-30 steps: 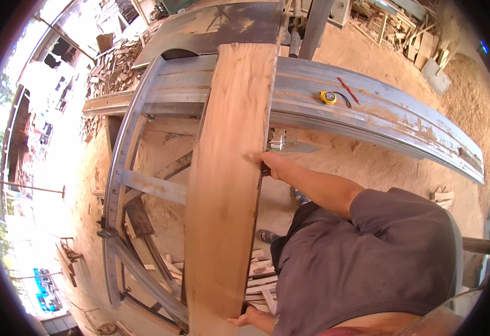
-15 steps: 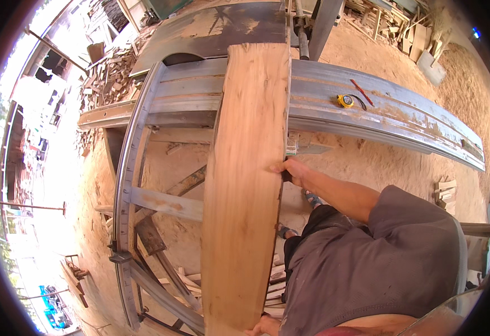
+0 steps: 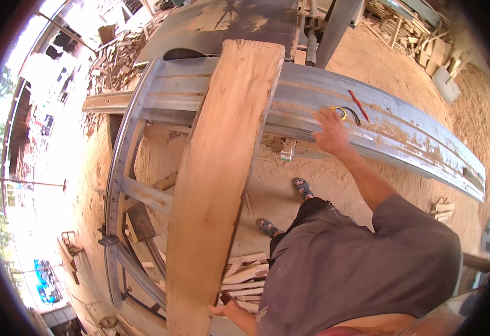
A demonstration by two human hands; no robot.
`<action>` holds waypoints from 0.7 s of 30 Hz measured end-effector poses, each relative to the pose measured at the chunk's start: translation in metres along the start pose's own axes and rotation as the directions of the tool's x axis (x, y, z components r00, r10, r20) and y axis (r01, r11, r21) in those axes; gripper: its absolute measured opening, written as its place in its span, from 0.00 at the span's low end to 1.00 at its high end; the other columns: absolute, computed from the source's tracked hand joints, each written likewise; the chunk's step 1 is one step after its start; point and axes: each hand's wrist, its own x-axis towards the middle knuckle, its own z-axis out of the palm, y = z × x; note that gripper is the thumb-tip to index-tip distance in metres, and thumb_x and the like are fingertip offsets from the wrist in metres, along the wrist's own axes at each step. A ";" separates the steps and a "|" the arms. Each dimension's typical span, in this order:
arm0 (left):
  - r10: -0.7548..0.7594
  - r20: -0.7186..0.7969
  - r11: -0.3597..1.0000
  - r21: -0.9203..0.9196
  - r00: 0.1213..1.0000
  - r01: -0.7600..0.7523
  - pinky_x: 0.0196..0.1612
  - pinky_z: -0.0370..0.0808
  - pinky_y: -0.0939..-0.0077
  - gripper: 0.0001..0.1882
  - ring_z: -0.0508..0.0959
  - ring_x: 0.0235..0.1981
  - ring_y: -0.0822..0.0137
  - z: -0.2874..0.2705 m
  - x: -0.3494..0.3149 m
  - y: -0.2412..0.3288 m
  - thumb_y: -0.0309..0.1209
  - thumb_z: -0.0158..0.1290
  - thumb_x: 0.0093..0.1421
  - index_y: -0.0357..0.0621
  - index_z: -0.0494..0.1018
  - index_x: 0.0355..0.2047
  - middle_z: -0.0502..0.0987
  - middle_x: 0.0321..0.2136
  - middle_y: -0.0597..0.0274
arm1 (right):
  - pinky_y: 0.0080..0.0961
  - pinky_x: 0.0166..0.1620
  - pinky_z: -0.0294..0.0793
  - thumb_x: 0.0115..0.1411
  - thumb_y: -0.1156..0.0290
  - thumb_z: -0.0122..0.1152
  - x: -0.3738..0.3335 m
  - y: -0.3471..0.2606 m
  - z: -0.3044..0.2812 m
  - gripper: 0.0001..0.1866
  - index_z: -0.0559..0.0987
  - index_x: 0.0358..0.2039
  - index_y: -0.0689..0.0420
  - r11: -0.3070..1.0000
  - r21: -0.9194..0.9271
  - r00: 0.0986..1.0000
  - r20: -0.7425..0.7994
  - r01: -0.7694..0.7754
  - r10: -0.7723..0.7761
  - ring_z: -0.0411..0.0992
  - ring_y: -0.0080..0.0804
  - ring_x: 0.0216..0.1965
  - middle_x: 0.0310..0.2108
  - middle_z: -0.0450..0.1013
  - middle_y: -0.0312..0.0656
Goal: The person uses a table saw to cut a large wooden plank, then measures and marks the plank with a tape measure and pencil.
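Your L hand [image 3: 228,311] pinches the edge of the long, flat pale-tan wooden plank [image 3: 217,179], thumb on top, fingers mostly hidden. Plank runs fwd from that hand, far end over the grey metal rail [image 3: 301,92]; face shows faint lengthwise grain, edge's dark & rough. Your R hand [image 3: 331,131] is clear of it, fingers loosely spread, blurred, partly covering the yellow tape measure w/ black strap [image 3: 343,112]; can't tell if touching. Thin red stick-like tool [image 3: 360,106] lies just beyond R hand.

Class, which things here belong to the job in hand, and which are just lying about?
Belong, it seems:
board, gripped by the left hand
metal bed, under the board
tape measure, at the right hand
red stick, perhaps

Lying about:
offcuts
scrap pile
sawdust
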 end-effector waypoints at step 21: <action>-0.109 0.946 0.904 0.222 0.305 -0.365 0.39 0.80 0.74 0.18 0.80 0.35 0.69 0.190 -0.335 -0.080 0.26 0.59 0.60 0.27 0.73 0.48 0.80 0.36 0.55 | 0.22 0.48 0.71 0.53 0.78 0.66 -0.040 -0.087 -0.015 0.22 0.71 0.48 0.59 0.459 0.812 0.466 0.583 -0.360 -0.666 0.72 0.24 0.43 0.41 0.73 0.37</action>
